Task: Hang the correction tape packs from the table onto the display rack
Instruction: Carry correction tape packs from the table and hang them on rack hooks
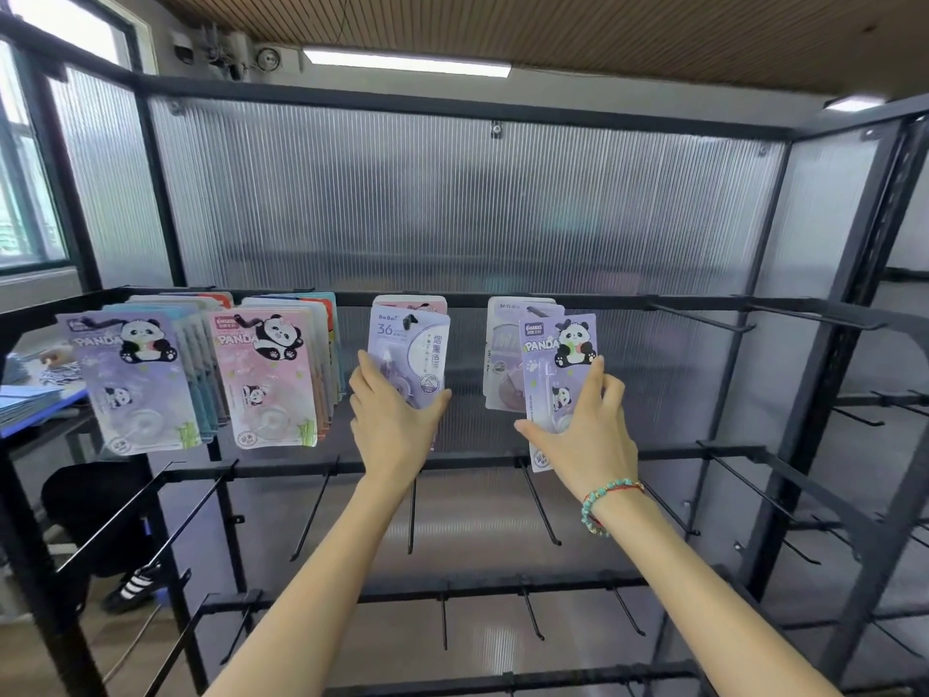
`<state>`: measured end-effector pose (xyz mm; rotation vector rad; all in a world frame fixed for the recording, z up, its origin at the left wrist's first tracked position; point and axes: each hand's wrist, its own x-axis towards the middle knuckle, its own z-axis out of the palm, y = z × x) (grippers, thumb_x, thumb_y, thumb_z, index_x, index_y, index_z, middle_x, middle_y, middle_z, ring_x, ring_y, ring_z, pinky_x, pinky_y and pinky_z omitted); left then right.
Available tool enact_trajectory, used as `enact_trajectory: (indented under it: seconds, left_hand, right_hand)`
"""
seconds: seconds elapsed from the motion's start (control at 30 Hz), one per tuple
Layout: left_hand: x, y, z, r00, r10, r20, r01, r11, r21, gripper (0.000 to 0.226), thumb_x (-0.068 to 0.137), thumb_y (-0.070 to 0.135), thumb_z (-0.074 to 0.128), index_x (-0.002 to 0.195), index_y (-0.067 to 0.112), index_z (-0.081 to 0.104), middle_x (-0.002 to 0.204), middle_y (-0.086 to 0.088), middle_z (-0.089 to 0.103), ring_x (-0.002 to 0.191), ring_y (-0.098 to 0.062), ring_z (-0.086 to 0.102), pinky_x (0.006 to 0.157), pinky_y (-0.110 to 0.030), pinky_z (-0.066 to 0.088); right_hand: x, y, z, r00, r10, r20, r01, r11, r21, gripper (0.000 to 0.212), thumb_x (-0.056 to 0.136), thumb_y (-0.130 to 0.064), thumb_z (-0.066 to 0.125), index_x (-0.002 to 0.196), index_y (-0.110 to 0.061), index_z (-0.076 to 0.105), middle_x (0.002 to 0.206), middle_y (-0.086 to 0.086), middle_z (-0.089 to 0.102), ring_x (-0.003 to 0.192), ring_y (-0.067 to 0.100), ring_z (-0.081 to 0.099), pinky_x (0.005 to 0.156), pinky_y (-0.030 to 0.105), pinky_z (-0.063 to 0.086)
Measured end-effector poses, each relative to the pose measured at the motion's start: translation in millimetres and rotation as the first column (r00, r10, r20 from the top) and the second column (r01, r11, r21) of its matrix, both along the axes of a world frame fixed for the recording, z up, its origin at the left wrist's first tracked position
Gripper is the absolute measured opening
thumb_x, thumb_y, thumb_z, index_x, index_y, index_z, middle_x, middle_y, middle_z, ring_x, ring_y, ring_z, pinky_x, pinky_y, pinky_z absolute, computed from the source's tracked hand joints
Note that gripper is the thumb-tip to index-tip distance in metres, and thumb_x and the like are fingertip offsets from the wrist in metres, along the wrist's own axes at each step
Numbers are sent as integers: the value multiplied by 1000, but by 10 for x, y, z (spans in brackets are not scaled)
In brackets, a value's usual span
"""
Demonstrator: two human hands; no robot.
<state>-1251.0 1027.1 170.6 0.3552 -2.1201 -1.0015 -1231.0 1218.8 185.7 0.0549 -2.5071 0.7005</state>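
My left hand (389, 420) holds the lower part of a lilac correction tape pack (414, 344) marked 36, which hangs on a hook of the black display rack (628, 300), in front of a pink pack. My right hand (585, 425) grips a purple panda pack (555, 354) by its lower half, held up in front of a pale pack (502, 344) that hangs on the hook to the right. Further left hang two thick rows of packs, fronted by a purple panda pack (133, 379) and a pink panda pack (269, 379).
Bare black hooks (704, 316) stick out toward me to the right on the top bar and along the lower bars (538, 500). A blue-edged table (35, 410) with stationery stands at the far left. A seated person's shoe (130, 588) shows below it.
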Motion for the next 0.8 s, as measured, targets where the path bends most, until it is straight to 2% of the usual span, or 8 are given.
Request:
enact_trajectory:
  seconds: [0.1,0.27,0.5,0.7,0.8]
  left_hand:
    - [-43,0,-24,1000,-5,-21,6,999,51,111,73,45,79,151,8,10,156,-10,19,141,-30,27,106,-54,37]
    - [-183,8,2,999,-51,-17,53,993,105,118,74,42,80,154,15,-3,161,-6,13,145,-28,21,110,-55,33]
    - [-366,2,48,999,-22,23,19,993,117,117,74,43,79,154,16,-3,159,-9,18,143,-32,26,109,-56,34]
    - [-442,-13,57,999,-8,31,4,993,119,117,74,44,79,154,16,-2,155,-12,23,138,-35,33,105,-56,38]
    - [-481,-33,76,999,-12,49,7,993,114,118,74,45,79,154,16,-2,154,-13,24,137,-35,34,105,-55,39]
  right_hand:
    - [-164,-75,6,1000,-1,11,1,999,-41,121,75,-53,73,150,-15,-14,144,6,21,126,26,39,72,37,49]
    - [-492,-242,9,998,-35,45,39,997,-69,123,75,-51,73,149,-16,-19,138,10,27,120,28,43,71,37,48]
    - [-855,-366,3,995,-76,67,81,993,-80,123,74,-46,77,150,-14,-14,135,12,29,118,31,42,76,42,50]
    - [-999,-391,-3,991,-108,75,109,994,-19,121,72,-51,75,151,-12,-8,133,14,30,111,30,46,68,38,48]
    - [-1015,-384,-1,991,-106,81,108,994,-10,121,72,-52,75,151,-12,-8,134,14,30,111,30,47,68,39,49]
